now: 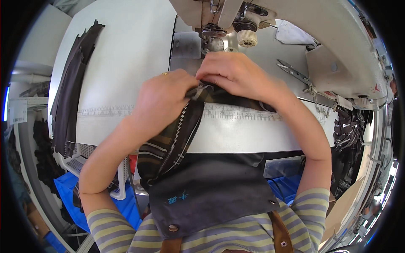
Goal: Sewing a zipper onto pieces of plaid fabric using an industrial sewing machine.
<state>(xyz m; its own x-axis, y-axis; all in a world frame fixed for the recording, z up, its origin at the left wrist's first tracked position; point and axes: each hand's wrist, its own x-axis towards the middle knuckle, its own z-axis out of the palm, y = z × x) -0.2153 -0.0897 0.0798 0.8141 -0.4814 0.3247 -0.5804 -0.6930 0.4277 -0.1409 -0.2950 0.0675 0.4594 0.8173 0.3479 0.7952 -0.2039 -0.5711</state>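
A dark plaid fabric piece (154, 147) with a metal zipper (179, 128) hangs over the near table edge and runs up to my hands. My left hand (163, 95) is closed on the upper end of this piece, fingers bent and pinching. Just to its right, my right hand (232, 74) pinches the same fabric, its fingertips close to my left fingers. A dark strip of the cloth stretches right beneath my right wrist. Both hands are just in front of the sewing machine's needle area (211, 38); the exact grip under the fingers is hidden.
The sewing machine (329, 25) arches over the back right. Metal thread snips (293, 71) lie right of my hand. Stacked dark strips (74, 88) lie at left. A printed ruler (236, 113) crosses the white table (126, 50). A white basket (122, 181) sits below left.
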